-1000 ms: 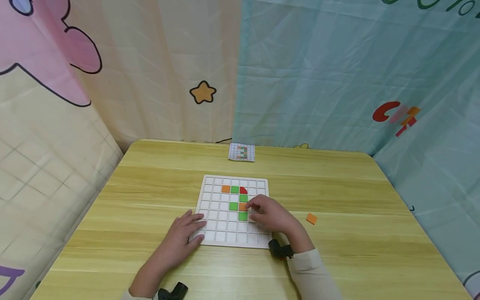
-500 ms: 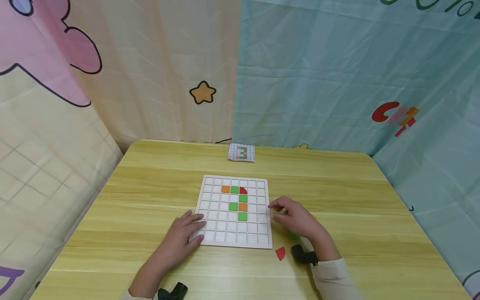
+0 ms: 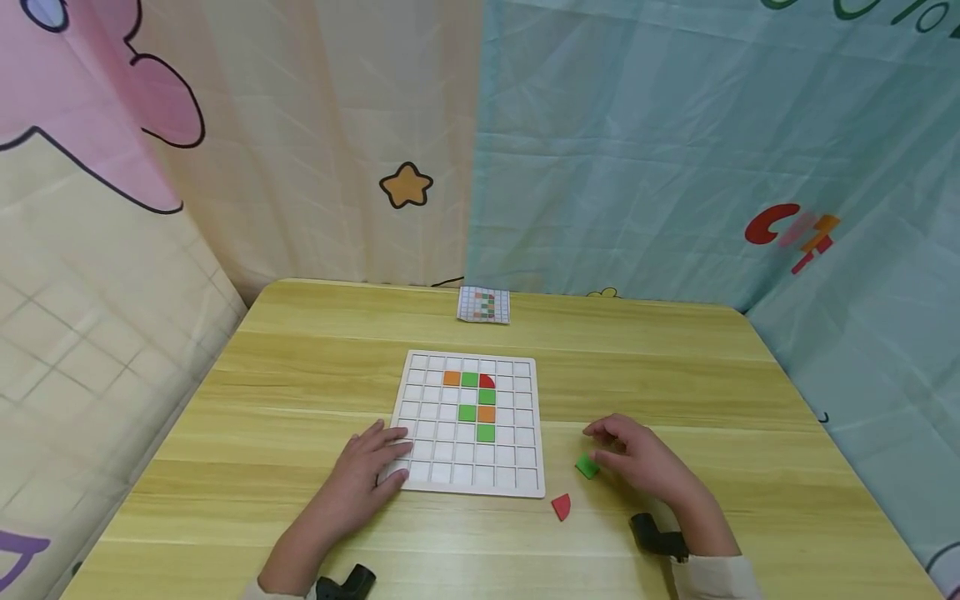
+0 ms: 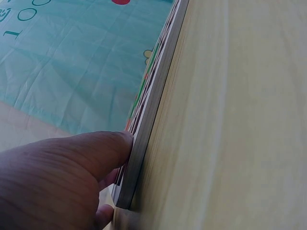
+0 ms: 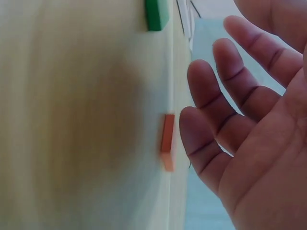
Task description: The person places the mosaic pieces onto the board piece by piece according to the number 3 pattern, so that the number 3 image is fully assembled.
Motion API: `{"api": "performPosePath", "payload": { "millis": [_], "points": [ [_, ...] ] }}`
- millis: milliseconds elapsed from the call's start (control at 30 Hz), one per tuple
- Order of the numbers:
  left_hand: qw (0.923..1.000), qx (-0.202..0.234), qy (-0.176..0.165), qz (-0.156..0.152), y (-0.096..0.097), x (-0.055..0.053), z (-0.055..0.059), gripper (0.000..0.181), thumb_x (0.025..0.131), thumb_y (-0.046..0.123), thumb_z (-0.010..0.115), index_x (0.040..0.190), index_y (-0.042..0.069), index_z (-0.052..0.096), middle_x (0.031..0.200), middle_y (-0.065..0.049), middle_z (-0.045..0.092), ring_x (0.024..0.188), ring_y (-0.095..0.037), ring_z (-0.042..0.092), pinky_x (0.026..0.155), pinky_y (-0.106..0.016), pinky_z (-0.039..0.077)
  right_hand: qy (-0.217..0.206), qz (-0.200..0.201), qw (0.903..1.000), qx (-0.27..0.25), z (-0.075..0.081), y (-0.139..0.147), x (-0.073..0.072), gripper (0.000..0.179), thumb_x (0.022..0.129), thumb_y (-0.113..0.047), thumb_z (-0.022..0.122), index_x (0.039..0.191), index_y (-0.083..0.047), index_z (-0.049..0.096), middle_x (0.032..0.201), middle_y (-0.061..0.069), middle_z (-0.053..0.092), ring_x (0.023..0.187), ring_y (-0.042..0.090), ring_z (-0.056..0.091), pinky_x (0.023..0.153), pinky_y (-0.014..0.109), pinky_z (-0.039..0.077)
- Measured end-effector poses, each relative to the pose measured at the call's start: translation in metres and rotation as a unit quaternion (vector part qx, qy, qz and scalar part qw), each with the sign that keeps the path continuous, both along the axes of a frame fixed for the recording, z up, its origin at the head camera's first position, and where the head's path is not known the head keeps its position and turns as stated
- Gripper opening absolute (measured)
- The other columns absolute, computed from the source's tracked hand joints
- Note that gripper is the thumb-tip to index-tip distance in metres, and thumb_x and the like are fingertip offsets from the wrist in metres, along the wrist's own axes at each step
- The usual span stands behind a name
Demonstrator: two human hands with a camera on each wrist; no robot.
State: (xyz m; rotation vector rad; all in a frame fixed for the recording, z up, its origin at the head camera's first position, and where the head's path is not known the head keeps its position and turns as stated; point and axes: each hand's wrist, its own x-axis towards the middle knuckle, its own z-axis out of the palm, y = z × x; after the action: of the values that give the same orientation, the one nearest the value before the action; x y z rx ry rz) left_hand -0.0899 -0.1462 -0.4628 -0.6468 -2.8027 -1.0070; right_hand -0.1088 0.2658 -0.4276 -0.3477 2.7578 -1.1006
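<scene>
A white grid board (image 3: 517,457) lies on the table, with orange, green and red tiles in its cells. My left hand (image 3: 367,477) rests at the board's left edge, fingers extended over its rim; in the left wrist view the thumb (image 4: 103,148) touches that edge. My right hand (image 3: 647,458) hovers over the table right of the board, fingers loosely bent and holding nothing. By its thumb lies a loose green square tile (image 3: 587,466). The right wrist view shows an orange tile (image 5: 167,141) near the fingertips, hidden by the hand in the head view.
A loose red quarter-circle tile (image 3: 561,507) lies near the board's lower right corner. At the table's back edge stands a small card (image 3: 483,305) printed with a coloured grid pattern. Curtains (image 3: 637,150) hang behind the table.
My right hand has moved from the orange tile on the board rightward and nearer to me. The loose green and red tiles have come into view. My left hand has stayed in place.
</scene>
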Motion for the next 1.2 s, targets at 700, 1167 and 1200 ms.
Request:
{"api": "performPosePath", "payload": {
  "millis": [700,1167,1200],
  "points": [
    [0.9999,0.002,0.011,-0.001,0.0,-0.001,-0.001,0.035,0.088,0.01,0.073,0.122,0.002,0.069,0.135,-0.012,0.059,0.138,-0.045,0.037,0.108,-0.07,0.022,-0.018,-0.001,0.9998,0.011,-0.006,0.0,0.014,0.021,0.091,-0.015,0.073,0.111,-0.011,0.068,0.111,0.0,0.063,0.102,0.021,0.057,0.094,0.048,0.047],
    [1.0,0.004,0.006,0.0,0.0,-0.001,-0.002,0.035,0.089,0.011,0.073,0.122,0.003,0.069,0.136,-0.011,0.059,0.139,-0.044,0.036,0.109,-0.07,0.022,0.023,0.028,0.9985,0.04,-0.012,0.001,0.013,0.018,0.089,-0.014,0.074,0.106,-0.012,0.07,0.104,-0.003,0.063,0.097,0.017,0.056,0.089,0.044,0.048],
    [1.0,0.004,0.006,0.0,0.0,-0.001,-0.002,0.035,0.089,0.01,0.073,0.122,0.003,0.069,0.136,-0.011,0.059,0.139,-0.044,0.036,0.109,-0.07,0.022,0.028,0.033,0.9982,0.042,-0.012,0.001,0.013,0.018,0.088,-0.013,0.074,0.105,-0.012,0.07,0.103,-0.004,0.063,0.096,0.017,0.056,0.088,0.042,0.048]
  ]
}}
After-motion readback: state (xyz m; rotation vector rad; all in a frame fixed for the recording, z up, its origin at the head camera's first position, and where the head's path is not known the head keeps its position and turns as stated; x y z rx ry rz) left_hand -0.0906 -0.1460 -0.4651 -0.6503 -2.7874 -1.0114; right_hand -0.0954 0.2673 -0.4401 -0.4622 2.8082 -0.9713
